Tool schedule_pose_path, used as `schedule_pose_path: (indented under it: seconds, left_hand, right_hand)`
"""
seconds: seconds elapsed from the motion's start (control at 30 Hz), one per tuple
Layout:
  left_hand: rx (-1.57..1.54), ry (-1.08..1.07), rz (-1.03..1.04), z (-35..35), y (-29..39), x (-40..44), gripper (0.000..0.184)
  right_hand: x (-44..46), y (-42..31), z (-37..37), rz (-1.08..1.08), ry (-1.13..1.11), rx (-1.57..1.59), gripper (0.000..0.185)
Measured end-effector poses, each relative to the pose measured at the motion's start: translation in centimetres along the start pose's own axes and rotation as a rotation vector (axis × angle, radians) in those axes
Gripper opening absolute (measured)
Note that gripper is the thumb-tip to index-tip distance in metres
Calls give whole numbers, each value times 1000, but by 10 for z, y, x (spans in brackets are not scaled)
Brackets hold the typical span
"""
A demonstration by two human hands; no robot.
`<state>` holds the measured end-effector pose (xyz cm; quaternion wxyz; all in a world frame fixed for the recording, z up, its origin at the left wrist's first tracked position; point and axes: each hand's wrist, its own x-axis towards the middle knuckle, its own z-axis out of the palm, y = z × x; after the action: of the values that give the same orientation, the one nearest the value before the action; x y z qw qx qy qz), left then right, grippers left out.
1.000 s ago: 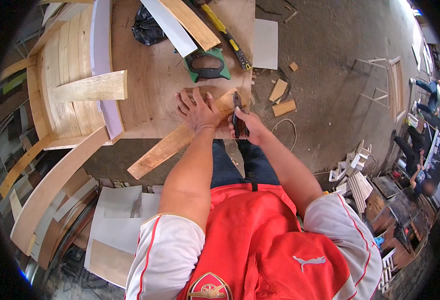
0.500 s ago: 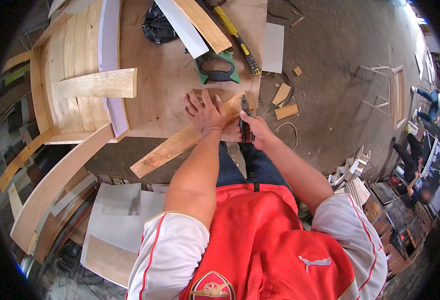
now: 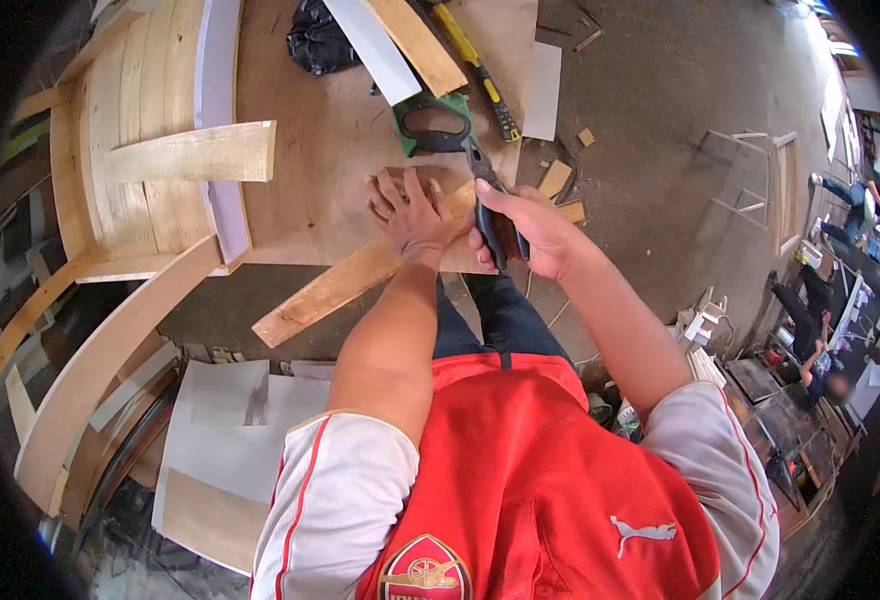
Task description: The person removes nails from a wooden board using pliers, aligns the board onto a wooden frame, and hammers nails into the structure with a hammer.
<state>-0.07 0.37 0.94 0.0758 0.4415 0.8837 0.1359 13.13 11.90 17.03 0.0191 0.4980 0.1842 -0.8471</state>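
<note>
A narrow wooden board [image 3: 335, 290] lies slantwise across the front edge of the plywood worktop [image 3: 305, 215], its lower left end jutting out past the edge. My left hand [image 3: 412, 215] presses down on it, fingers spread. In my right hand [image 3: 530, 230] is a pair of pliers [image 3: 486, 190] with dark handles, held over the board's right end with the jaws pointing away from me. The pliers partly cover that end of the board, and I cannot tell whether the jaws hold anything. Just beyond the jaws lies a handsaw with a green and black handle [image 3: 409, 132].
A yellow and black tool [image 3: 480, 75], a wood strip [image 3: 418, 45], a white strip [image 3: 372, 50] and a black bag [image 3: 320, 40] lie farther back. Left stands a slatted wooden piece [image 3: 145, 95]. Wood offcuts [image 3: 555, 180] litter the floor at right. People [image 3: 865, 210] sit far right.
My right hand has lifted the pliers up off the board's right end and toward the camera. My left hand stays spread on the board. The view has shifted slightly.
</note>
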Motion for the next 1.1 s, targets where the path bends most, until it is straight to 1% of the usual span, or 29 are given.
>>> schedule_pose_path:
  seconds: [0.07,0.13,0.17,0.27,0.3,0.4,0.43,0.53,0.83,0.93,1.03,1.1]
  left_hand:
    - [25,-12,-16,1,1,2,47]
    - [33,-16,-17,-1,1,1,47]
    - [34,-19,-20,-1,0,0,48]
    - [33,-20,-18,1,-2,0,49]
    - [30,-16,-14,2,-3,0,49]
    - [26,0,-9,3,-2,1,49]
    - [25,5,-9,3,-2,1,48]
    - [31,8,4,3,-3,0,48]
    - [43,31,12,1,2,0,49]
    - [55,7,1,-1,3,1,49]
    - [53,40,24,4,0,0,49]
    - [60,40,23,5,0,-1,49]
  right_hand:
    - [0,3,-11,-31,71,-15,46]
    - [7,23,-35,-33,140,-1,46]
    - [12,38,-48,-63,151,-42,47]
    - [23,79,-71,-45,154,-179,48]
    - [29,87,-77,19,142,-251,49]
    - [46,106,-76,-31,47,-216,51]
    - [49,108,-71,-12,47,-72,48]
    - [55,104,-65,-34,1,46,48]
    - [79,114,-79,13,-129,225,56]
    - [85,122,-80,34,-153,347,52]
    - [91,127,-74,38,-18,237,46]
    - [92,129,-70,31,50,246,40]
